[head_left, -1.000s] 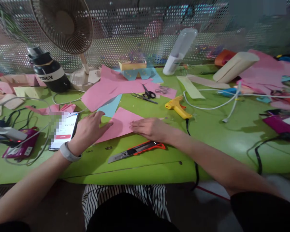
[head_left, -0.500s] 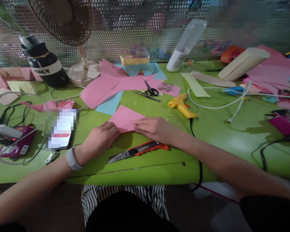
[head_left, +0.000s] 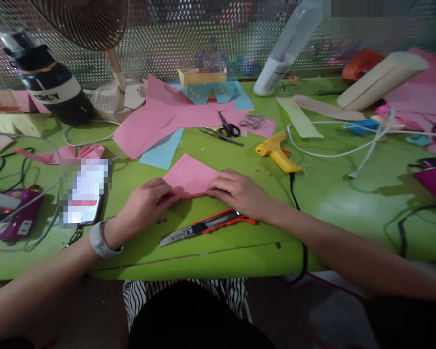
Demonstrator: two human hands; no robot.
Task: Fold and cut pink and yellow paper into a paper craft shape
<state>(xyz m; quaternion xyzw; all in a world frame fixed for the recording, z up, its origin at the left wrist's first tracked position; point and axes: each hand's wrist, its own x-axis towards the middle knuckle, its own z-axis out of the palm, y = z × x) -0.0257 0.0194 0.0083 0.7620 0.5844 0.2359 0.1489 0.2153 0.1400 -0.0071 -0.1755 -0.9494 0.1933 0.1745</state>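
**Two hands pinch one pink sheet near the bench's front**

From where I stand, the one pink sheet (head_left: pixel 191 172) lies between the hands, its far corner pointing away over the green bench (head_left: pixel 330 198). The left hand (head_left: pixel 147 201) has its fingers closed on the near-left edge; the right hand (head_left: pixel 238 194) has its fingers closed on the near-right edge. Just nearer than the sheet lies one utility knife (head_left: pixel 203 227), blade out and pointing left, between the sheet and the bench's front edge.

Beyond the far corner a strip of green runs up to one large pink paper (head_left: pixel 174 118) and a blue sheet (head_left: pixel 165 150). One pair of scissors (head_left: pixel 232 130) and one yellow glue gun (head_left: pixel 275 151) sit to the right. Room is tighter leftward, where one phone (head_left: pixel 87 194) lies near the left wrist; rightward, a broad green stretch reaches past the forearm.
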